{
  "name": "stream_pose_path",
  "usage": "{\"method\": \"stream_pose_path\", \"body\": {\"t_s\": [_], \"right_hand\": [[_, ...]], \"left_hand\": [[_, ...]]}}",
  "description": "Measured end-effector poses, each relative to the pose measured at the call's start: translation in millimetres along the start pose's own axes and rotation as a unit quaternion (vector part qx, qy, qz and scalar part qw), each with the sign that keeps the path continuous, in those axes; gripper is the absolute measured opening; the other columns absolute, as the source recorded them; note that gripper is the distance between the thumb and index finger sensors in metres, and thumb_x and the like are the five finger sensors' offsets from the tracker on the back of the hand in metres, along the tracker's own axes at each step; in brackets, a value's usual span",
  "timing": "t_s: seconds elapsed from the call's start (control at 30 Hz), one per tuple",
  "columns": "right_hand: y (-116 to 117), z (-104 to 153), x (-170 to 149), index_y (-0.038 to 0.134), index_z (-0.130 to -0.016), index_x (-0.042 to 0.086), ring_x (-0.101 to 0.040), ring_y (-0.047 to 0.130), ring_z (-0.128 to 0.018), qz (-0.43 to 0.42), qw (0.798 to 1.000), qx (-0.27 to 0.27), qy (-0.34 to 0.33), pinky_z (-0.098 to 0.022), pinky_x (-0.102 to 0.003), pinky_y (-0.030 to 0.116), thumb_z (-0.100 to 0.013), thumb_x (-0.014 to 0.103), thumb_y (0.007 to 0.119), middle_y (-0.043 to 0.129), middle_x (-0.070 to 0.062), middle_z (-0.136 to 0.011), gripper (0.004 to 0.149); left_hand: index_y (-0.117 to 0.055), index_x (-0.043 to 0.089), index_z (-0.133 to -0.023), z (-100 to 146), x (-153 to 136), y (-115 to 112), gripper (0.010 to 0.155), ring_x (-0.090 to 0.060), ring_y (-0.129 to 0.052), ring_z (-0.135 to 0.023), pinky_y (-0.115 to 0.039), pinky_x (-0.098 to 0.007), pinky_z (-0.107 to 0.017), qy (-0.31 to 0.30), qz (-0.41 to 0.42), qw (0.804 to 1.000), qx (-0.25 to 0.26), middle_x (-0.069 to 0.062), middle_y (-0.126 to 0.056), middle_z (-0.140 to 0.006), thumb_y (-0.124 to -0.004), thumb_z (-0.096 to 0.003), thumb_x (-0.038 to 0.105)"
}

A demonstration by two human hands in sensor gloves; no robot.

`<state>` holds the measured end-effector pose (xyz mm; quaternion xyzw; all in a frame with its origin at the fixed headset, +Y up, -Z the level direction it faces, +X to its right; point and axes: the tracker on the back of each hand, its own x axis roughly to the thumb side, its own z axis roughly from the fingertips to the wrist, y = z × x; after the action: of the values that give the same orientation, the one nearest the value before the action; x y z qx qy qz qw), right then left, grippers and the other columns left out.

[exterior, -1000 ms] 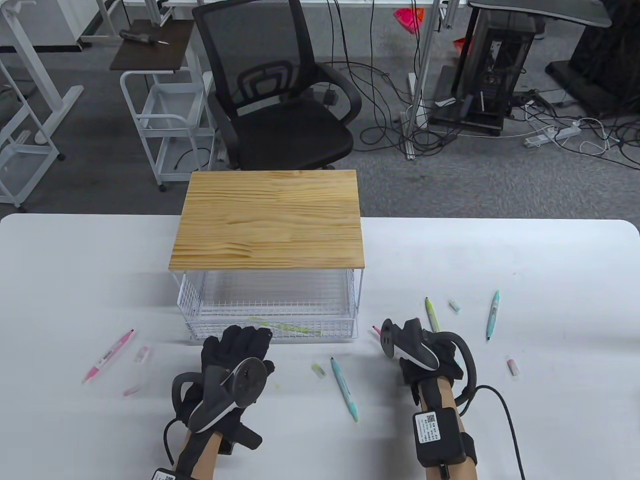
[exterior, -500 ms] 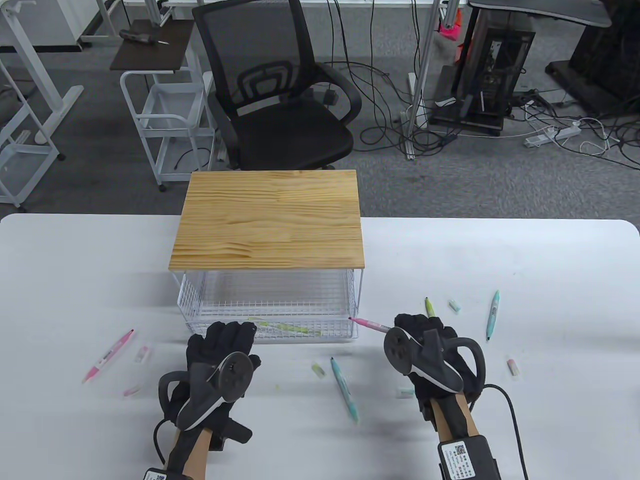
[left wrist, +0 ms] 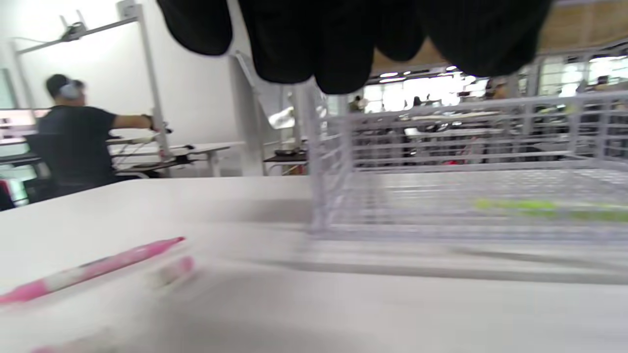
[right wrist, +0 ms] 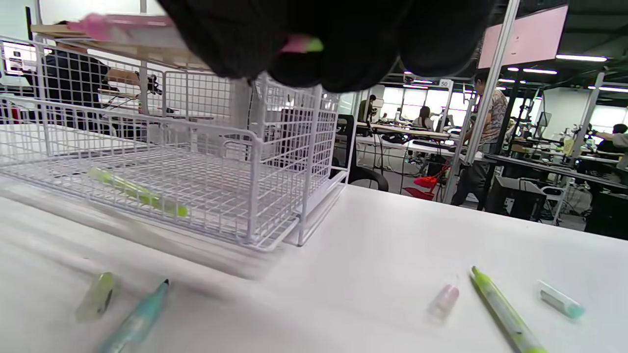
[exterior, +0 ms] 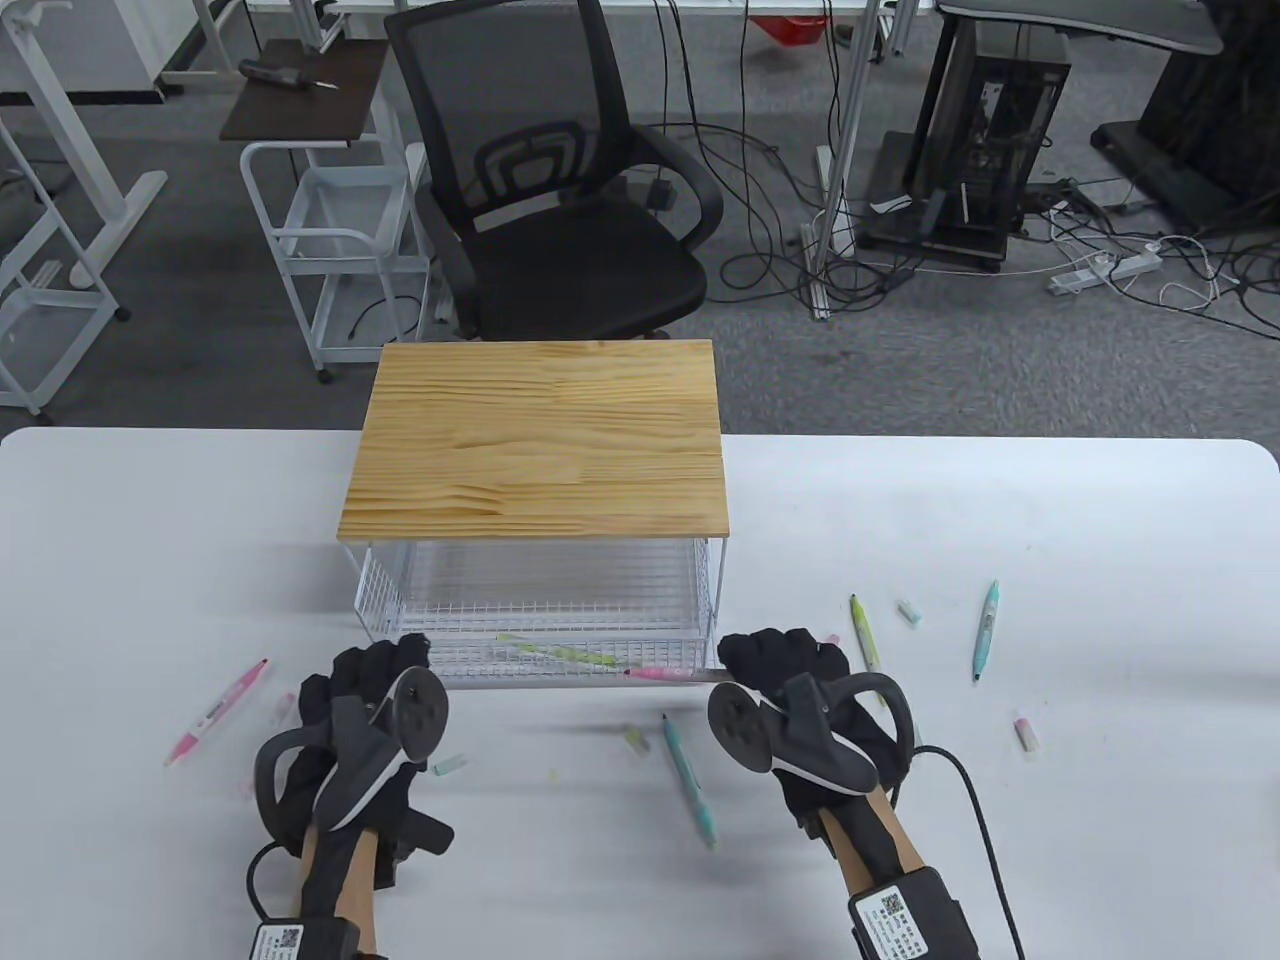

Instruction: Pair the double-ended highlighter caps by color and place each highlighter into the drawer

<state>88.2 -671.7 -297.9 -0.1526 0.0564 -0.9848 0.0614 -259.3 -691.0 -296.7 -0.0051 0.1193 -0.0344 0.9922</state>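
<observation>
Both hands wear black gloves: the left hand [exterior: 345, 690] and the right hand [exterior: 790, 665]. The right hand holds a pink highlighter [exterior: 665, 675]. Beyond it stands a white wire drawer [exterior: 560, 610] under a pale striped-grain wooden top [exterior: 540, 440], with a yellow-green highlighter [exterior: 565, 655] inside. A teal highlighter [exterior: 688, 775] lies between the hands on the white desk [exterior: 1100, 520].

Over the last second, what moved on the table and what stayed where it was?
The right hand picked up a pink highlighter and carried it left to the wire drawer, where it now hangs over the front edge. The left hand drew back from the drawer's front, leftward. The green highlighter in the drawer and the teal highlighter on the table stayed put.
</observation>
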Motion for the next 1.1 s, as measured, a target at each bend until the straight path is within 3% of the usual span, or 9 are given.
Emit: {"method": "stream_pose_path", "body": {"t_s": [0.13, 0.27, 0.57, 0.77, 1.1], "right_hand": [[-3, 0, 3, 0.055, -0.1, 0.027, -0.028, 0.081, -0.083, 0.0, 1.0, -0.008, -0.01, -0.07, -0.054, 0.07, -0.053, 0.031, 0.073, 0.074, 0.0, -0.098, 0.051], [-4, 1, 4, 0.055, -0.1, 0.027, -0.028, 0.081, -0.083, -0.003, 1.0, -0.013, -0.014, -0.07, -0.054, 0.07, -0.053, 0.031, 0.073, 0.074, 0.0, -0.098, 0.051], [3, -1, 10, 0.055, -0.1, 0.027, -0.027, 0.082, -0.083, 0.01, 1.0, -0.007, -0.023, -0.07, -0.053, 0.07, -0.053, 0.032, 0.074, 0.075, 0.0, -0.098, 0.051], [8, -4, 7, 0.055, -0.1, 0.027, -0.027, 0.082, -0.083, 0.011, 1.0, -0.001, -0.021, -0.07, -0.053, 0.07, -0.053, 0.032, 0.074, 0.075, 0.0, -0.098, 0.051], [11, -4, 3, 0.055, -0.1, 0.026, -0.027, 0.082, -0.082, 0.009, 1.0, -0.005, -0.017, -0.07, -0.053, 0.071, -0.053, 0.033, 0.073, 0.075, 0.001, -0.097, 0.051]], "left_hand": [[-0.053, 0.039, -0.108, -7, -27, -17, 0.062, -0.023, -0.07, -0.108, -0.057, -0.054, -0.083, 0.069, -0.008, 0.998, 0.003, 0.007, -0.07, -0.114, -0.071, -0.0507, 0.052], [-0.051, 0.038, -0.11, -14, -49, -35, 0.066, -0.024, -0.073, -0.106, -0.06, -0.052, -0.082, 0.129, -0.044, 0.99, -0.039, 0.005, -0.07, -0.114, -0.071, -0.0495, 0.055], [-0.049, 0.029, -0.113, -21, -89, -70, 0.076, -0.026, -0.078, -0.103, -0.066, -0.051, -0.079, 0.22, -0.032, 0.968, -0.116, -0.001, -0.071, -0.114, -0.072, -0.0473, 0.061], [-0.051, 0.025, -0.113, -25, -104, -90, 0.079, -0.026, -0.08, -0.099, -0.068, -0.05, -0.077, 0.242, 0.0, 0.956, -0.166, -0.002, -0.073, -0.111, -0.071, -0.0463, 0.063], [-0.051, 0.022, -0.112, -33, -101, -97, 0.081, -0.025, -0.077, -0.097, -0.064, -0.052, -0.079, 0.256, -0.018, 0.949, -0.184, -0.002, -0.071, -0.108, -0.068, -0.0466, 0.065]]}}
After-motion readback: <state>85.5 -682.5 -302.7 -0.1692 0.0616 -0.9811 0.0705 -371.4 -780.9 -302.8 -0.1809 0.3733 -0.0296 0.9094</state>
